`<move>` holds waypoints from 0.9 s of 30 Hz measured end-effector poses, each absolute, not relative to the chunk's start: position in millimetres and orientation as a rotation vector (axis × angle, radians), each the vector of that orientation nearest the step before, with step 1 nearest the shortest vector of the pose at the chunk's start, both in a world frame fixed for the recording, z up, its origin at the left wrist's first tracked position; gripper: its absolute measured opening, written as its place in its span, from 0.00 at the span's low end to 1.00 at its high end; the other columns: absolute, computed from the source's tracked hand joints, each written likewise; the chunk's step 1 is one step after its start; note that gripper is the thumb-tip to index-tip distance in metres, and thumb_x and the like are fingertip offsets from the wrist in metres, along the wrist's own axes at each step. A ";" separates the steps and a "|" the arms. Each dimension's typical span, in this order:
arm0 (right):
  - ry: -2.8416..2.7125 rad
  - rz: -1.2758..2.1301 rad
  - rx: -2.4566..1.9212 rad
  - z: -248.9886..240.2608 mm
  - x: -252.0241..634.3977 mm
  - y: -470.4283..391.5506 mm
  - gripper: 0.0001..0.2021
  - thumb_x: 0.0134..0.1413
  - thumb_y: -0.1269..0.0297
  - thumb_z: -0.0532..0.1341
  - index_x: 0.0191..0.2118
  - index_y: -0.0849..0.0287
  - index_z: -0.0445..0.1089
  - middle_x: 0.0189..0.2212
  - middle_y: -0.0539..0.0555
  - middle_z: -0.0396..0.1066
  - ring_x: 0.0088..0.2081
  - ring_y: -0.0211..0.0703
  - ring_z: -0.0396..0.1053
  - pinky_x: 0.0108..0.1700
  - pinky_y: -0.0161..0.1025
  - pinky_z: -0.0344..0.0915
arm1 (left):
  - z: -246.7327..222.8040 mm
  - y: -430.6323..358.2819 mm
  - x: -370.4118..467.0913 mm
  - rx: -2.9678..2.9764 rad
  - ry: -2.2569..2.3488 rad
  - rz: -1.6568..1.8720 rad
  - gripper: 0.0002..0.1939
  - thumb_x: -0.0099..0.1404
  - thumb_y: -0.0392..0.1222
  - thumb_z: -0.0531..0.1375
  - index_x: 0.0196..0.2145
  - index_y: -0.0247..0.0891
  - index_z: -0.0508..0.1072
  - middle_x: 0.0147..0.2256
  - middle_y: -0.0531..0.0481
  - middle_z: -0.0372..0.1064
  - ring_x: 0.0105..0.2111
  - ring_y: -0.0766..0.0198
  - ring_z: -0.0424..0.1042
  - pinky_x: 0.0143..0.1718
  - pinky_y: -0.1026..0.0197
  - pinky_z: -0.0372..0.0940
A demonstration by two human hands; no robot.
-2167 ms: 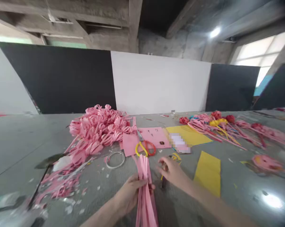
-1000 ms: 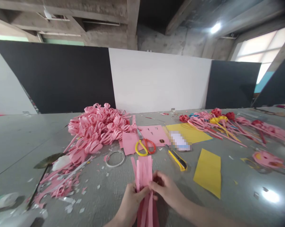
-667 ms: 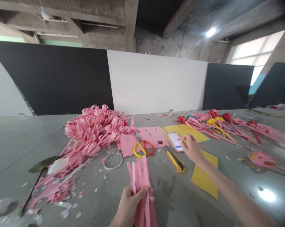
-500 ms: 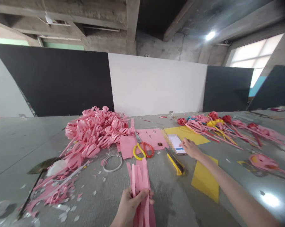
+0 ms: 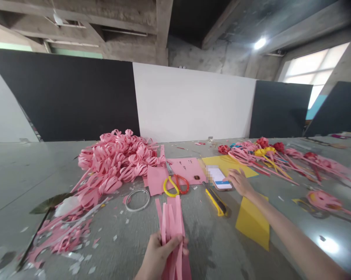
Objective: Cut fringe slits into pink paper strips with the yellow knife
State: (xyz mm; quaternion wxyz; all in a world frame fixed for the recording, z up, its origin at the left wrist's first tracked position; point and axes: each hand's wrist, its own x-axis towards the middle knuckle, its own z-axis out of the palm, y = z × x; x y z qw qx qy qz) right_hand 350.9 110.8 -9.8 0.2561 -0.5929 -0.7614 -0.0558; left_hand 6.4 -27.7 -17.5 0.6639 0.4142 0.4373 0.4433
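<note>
My left hand (image 5: 165,249) is closed round a bundle of pink paper strips (image 5: 172,217), its thumb across the front and the strips' cut ends fanning away from me. My right hand (image 5: 241,183) reaches out to the right edge of a smartphone (image 5: 219,178) with a lit screen. Its fingers are extended and hold nothing; whether a fingertip touches the phone, I cannot tell. Between the hands lies a yellow and black utility knife (image 5: 216,200). Scissors (image 5: 175,182) with one yellow and one red handle rest beyond the strips, partly on pink paper sheets (image 5: 158,181).
A large heap of curled pink paper strips (image 5: 117,155) sits at the left, with a roll of clear tape (image 5: 137,200) beside it. Yellow sheets (image 5: 254,221) lie by my right arm. Paper flowers (image 5: 262,149) spread at the far right. Panels (image 5: 192,103) stand behind.
My right hand has moved slightly right from over the phone screen, uncovering more of it. My left hand keeps its hold on the strips.
</note>
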 end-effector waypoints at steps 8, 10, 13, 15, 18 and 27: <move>-1.703 -0.067 -1.538 2.3 305.7 92.9 0.20 0.59 0.62 0.36 0.37 0.58 0.64 0.38 0.58 0.64 0.44 0.45 0.60 0.46 0.44 0.54 | -14.1 -28.6 7.5 0.937 0.993 1.037 0.16 0.50 0.50 0.63 0.25 0.31 0.73 0.17 0.48 0.68 0.21 0.64 0.67 0.24 0.67 0.60; -1.663 0.038 -1.492 1.4 271.8 76.1 0.19 0.59 0.59 0.36 0.39 0.57 0.61 0.36 0.56 0.65 0.40 0.43 0.62 0.41 0.40 0.58 | -11.0 -28.6 8.0 0.942 1.015 1.050 0.15 0.49 0.49 0.63 0.24 0.31 0.73 0.18 0.48 0.69 0.20 0.64 0.67 0.23 0.67 0.59; -1.485 0.682 -1.201 -3.5 212.5 41.3 0.13 0.57 0.55 0.44 0.35 0.56 0.58 0.34 0.53 0.64 0.37 0.42 0.63 0.39 0.39 0.60 | -7.1 -28.5 8.7 0.913 1.060 1.074 0.16 0.47 0.50 0.64 0.24 0.31 0.73 0.18 0.48 0.69 0.19 0.65 0.66 0.21 0.67 0.58; -1.476 1.002 -1.113 -8.0 178.4 18.1 0.11 0.55 0.54 0.48 0.34 0.57 0.58 0.32 0.52 0.63 0.35 0.40 0.63 0.38 0.38 0.60 | -6.0 -28.6 9.3 0.892 1.076 1.087 0.17 0.46 0.50 0.65 0.25 0.31 0.73 0.18 0.49 0.69 0.18 0.65 0.65 0.21 0.67 0.58; -1.419 1.253 -1.024 -15.7 146.6 -6.4 0.11 0.52 0.54 0.53 0.31 0.58 0.59 0.27 0.48 0.60 0.30 0.36 0.61 0.33 0.35 0.60 | -6.2 -28.7 10.2 0.921 1.080 1.094 0.17 0.46 0.51 0.64 0.24 0.31 0.73 0.17 0.50 0.68 0.17 0.66 0.64 0.20 0.67 0.58; -1.302 1.462 -0.955 -27.1 138.3 -17.2 0.14 0.46 0.53 0.58 0.25 0.58 0.57 0.19 0.43 0.56 0.17 0.31 0.57 0.21 0.31 0.57 | -12.7 -32.0 9.2 1.074 1.083 1.046 0.15 0.49 0.49 0.63 0.21 0.32 0.71 0.17 0.51 0.67 0.18 0.65 0.65 0.21 0.67 0.59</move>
